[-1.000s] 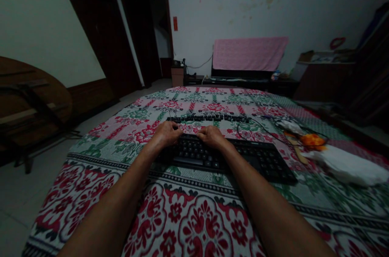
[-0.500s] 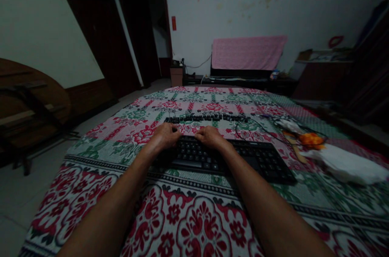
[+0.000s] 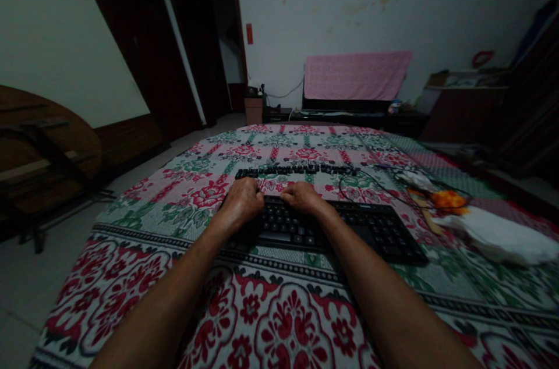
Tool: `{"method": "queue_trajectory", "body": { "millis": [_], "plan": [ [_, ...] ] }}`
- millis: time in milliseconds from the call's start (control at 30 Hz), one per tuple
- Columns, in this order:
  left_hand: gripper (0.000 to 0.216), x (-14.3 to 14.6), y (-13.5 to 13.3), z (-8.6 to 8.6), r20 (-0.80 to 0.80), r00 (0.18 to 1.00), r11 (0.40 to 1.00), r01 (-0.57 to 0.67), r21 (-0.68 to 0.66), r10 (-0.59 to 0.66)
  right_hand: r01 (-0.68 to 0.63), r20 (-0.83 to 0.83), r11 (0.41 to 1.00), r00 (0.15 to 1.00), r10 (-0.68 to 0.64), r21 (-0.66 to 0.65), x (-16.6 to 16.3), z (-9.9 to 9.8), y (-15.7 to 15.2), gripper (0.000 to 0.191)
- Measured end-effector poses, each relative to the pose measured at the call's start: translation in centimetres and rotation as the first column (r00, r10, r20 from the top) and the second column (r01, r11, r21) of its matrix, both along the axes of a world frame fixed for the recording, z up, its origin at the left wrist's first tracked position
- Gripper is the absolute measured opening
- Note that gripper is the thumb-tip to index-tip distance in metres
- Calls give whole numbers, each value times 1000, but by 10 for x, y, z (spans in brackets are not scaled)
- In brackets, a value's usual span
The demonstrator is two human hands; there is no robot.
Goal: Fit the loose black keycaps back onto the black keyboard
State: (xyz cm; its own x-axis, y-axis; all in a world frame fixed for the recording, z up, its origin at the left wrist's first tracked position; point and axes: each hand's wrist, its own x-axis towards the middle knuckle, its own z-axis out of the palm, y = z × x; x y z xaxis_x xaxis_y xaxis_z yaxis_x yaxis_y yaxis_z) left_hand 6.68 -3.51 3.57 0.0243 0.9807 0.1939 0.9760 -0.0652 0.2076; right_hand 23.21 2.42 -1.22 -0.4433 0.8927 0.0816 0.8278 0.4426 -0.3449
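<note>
I see the black computer keyboard (image 3: 283, 224) on the cloth-covered tabletop (image 3: 288, 305). My left hand (image 3: 245, 199), with bent fingers, is over the keyboard's left part; my right hand (image 3: 302, 197), also curled, is at its far edge. I cannot tell whether either one grasps something. Behind the keyboard there is a row of black keycaps (image 3: 285, 170).
</note>
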Motion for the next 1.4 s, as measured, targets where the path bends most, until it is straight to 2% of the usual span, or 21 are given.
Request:
{"method": "queue_trajectory", "body": {
  "millis": [167, 333, 400, 500, 533, 600, 733, 833, 933, 1033, 1167, 1400],
  "plan": [
    [19, -2, 2, -3, 44, 999, 1000, -10, 4, 9, 1, 23, 1000, 1000, -1, 11, 0, 1, -1, 26],
    [11, -16, 14, -5, 325, 939, 987, -64, -151, 110, -18, 20, 1000, 1000, 18, 16, 0, 2, 0, 26],
    [8, -22, 16, -4, 468, 867, 971, -73, -226, 174, -23, 22, 1000, 1000, 23, 9, 0, 2, -1, 26],
    [4, -28, 16, 4, 684, 667, 939, -71, -336, 295, -29, 7, 1000, 1000, 29, 2, 1, 1, -1, 26],
    [9, -30, 15, 6, 728, 605, 933, -75, -353, 324, -29, -1, 1000, 1000, 29, 0, 1, 1, 0, 26],
    [17, -32, 14, 11, 761, 542, 927, -104, -361, 357, -27, -9, 1000, 1000, 27, -5, 1, 0, 1, 26],
    [17, -30, 14, 12, 762, 548, 931, -97, -352, 345, -28, 10, 1000, 1000, 28, -9, 1, 0, 1, 26],
    [14, -27, 14, 11, 776, 549, 940, -56, -337, 311, -26, -85, 998, 996, 31, 55, -2, 5, -4, 23],
    [14, -24, 11, 14, 798, 535, 952, -36, -305, 276, -120, -281, 981, 946, 160, 155, -10, 13, -10, 25],
    [14, -20, 8, 19, 822, 513, 962, -23, -274, 246, -242, -379, 958, 881, 284, 155, -18, 18, -16, 25],
    [15, -16, 6, 22, 839, 505, 970, 10, -243, 205, -270, -377, 952, 875, 305, 142, -23, 20, -20, 22],
    [16, -17, 8, 17, 836, 522, 978, 24, -209, 166, -270, -341, 954, 891, 300, 134, -22, 18, -22, 20]
  ]
}}
